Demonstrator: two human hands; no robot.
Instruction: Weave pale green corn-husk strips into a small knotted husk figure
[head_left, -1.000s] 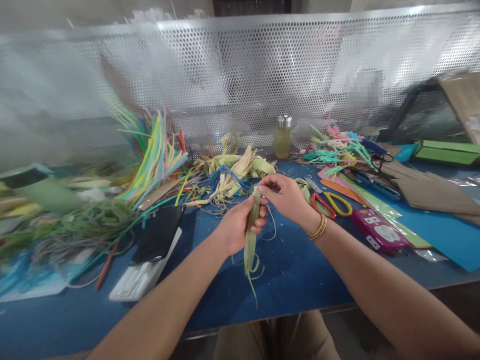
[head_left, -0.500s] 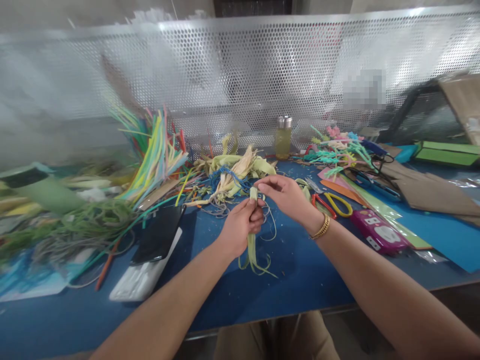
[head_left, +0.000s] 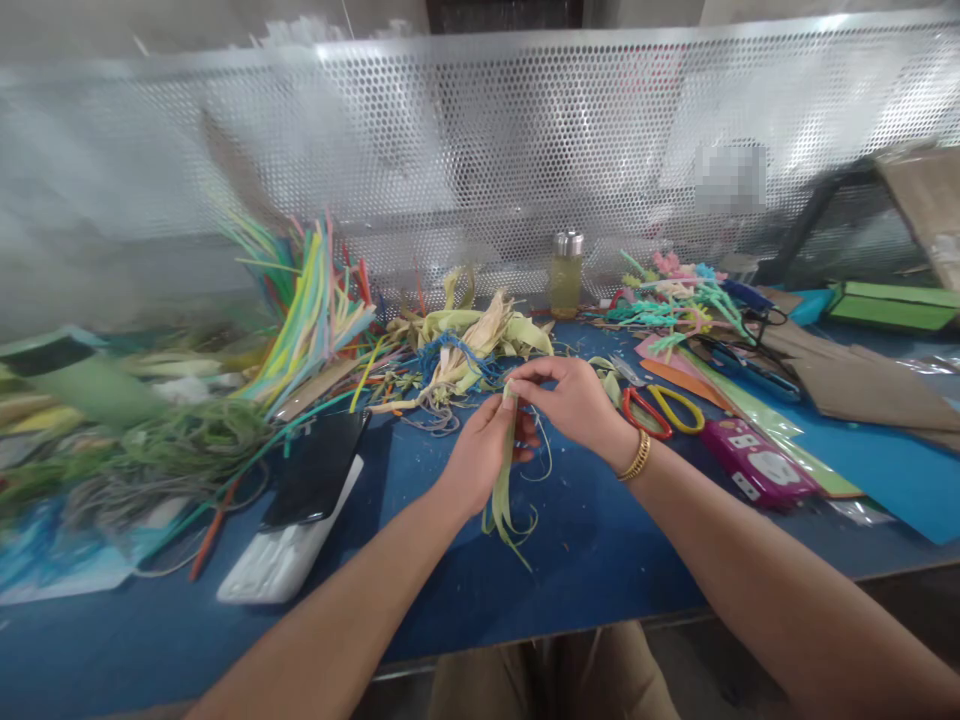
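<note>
A pale green corn husk (head_left: pixel 504 492) hangs from my fingers over the blue table, its lower end split into thin curling strips. My left hand (head_left: pixel 480 450) pinches the husk near its top between thumb and fingers. My right hand (head_left: pixel 574 400), with a gold bracelet at the wrist, closes its thumb and forefinger on the husk's upper end, touching the left fingertips. A thin pale thread loops down beside the left hand. Just beyond my hands lies a heap of dried husks (head_left: pixel 487 335) with blue string in it.
Scissors (head_left: pixel 675 410) with red and yellow handles and a purple case (head_left: pixel 757 462) lie to the right. A black phone (head_left: pixel 319 470) rests on a white object at left. Pipe cleaners (head_left: pixel 300 320) stand behind it. A lidded bottle (head_left: pixel 566 280) stands before the perforated metal screen (head_left: pixel 510 130).
My right thumb and forefinger have come down onto the husk's top, beside the left fingertips. Some left fingers have loosened from around the husk, and its hanging strips have shifted slightly.
</note>
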